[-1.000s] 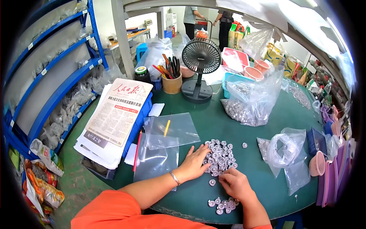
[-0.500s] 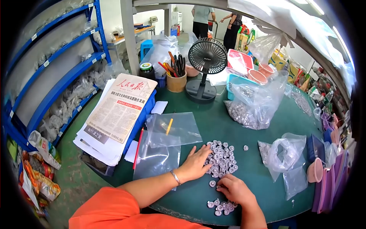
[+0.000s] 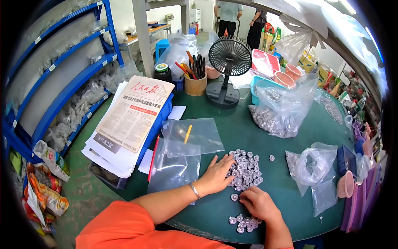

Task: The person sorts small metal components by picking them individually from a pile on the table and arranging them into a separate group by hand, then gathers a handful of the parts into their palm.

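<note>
Lying singly on the green worktop (image 3: 240, 124): one round metal part (image 3: 234, 197), just left of the right hand (image 3: 261, 204) and its fingers, farther from the left hand (image 3: 215, 177); no clear long axis. Right fingers bunched; cannot tell if clamped on anything. Left fingers slightly apart, against the left edge of one large pile (image 3: 246, 170), too overlapped to count. On the near side, one small pile (image 3: 243, 224), roughly ten parts. Right of the large pile, one stray part (image 3: 272, 157). Farther out, one bulky bag (image 3: 269, 120), one smaller bag (image 3: 293, 164), one fan (image 3: 230, 56).
</note>
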The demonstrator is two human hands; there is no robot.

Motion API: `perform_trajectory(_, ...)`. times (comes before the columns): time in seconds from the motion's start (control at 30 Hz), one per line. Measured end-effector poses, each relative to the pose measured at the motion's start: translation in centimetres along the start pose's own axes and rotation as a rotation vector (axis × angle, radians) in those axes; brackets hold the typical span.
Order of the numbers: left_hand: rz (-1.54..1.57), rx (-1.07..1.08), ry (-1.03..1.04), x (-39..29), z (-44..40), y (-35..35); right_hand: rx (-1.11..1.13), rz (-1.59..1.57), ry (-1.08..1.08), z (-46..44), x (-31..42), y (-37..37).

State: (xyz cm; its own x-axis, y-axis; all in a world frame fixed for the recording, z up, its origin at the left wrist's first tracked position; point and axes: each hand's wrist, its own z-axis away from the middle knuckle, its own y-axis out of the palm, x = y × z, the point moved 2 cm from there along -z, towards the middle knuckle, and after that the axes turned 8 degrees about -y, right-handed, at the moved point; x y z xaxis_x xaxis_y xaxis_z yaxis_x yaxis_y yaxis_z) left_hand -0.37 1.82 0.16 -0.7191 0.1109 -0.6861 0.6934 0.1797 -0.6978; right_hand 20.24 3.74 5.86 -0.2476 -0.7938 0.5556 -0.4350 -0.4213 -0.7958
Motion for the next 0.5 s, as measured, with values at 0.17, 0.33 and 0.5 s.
perform_trajectory(0.17,0.008,-0.008,0.007,-0.04,-0.04,-0.1,0.011,-0.008,0.005,-0.06,-0.28,0.18)
perform_trajectory(0.33,0.014,0.003,-0.006,-0.19,-0.11,-0.13,-0.017,-0.007,-0.004,-0.12,-0.31,0.21)
perform_trajectory(0.5,0.017,0.007,-0.002,-0.05,-0.08,-0.15,-0.011,-0.009,-0.001,-0.1,-0.43,0.34)
